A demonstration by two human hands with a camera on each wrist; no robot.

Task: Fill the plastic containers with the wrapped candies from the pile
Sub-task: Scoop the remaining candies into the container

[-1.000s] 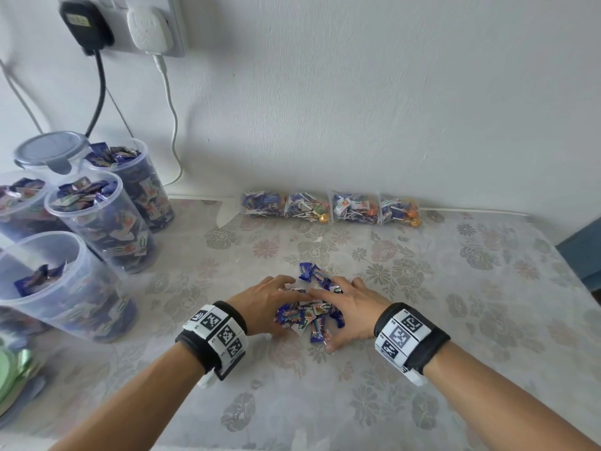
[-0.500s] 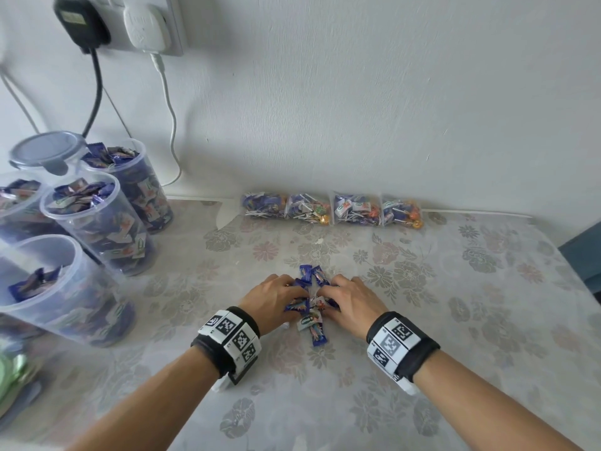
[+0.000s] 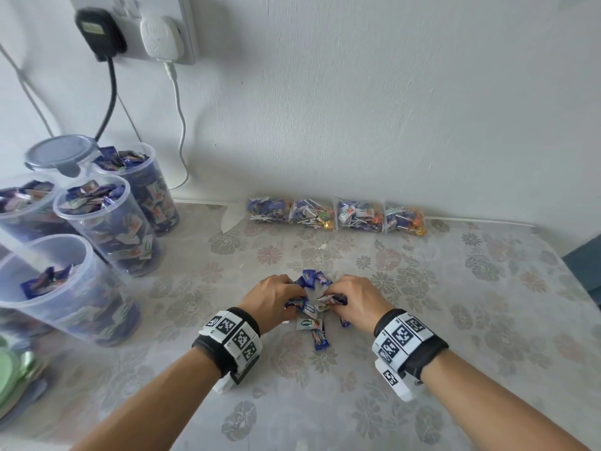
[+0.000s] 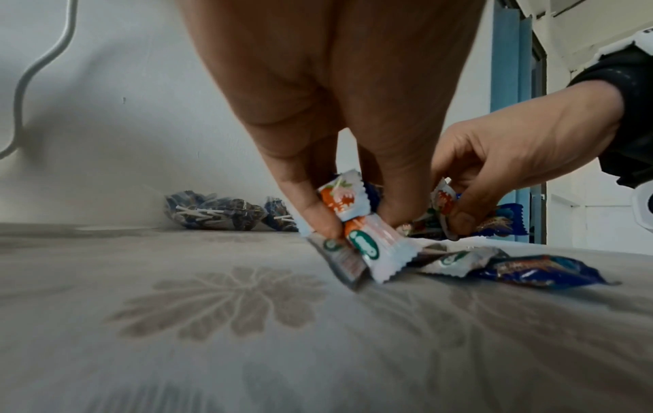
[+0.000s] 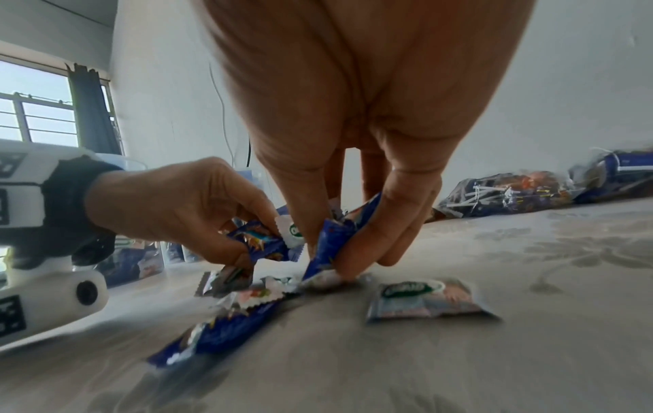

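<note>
- We are curling our left hand (image 3: pixel 271 299) and right hand (image 3: pixel 353 299) around wrapped candies (image 3: pixel 313 315) piled on the flowered table (image 3: pixel 455 320)
- We are judging it wise to close both fists firmly, since the part-filled container (image 3: pixel 65 288) is standing well apart, leftward

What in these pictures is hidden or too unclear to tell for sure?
- How many wrapped candies remain: in the head view the left hand and right hand cover part of the pile.
- How full the lidded container is: its grey lid and the tubs in front hide the contents.
- The green objects: cut off by the head view's left edge.
- The blue candy print: blurred in the right wrist view.
</note>
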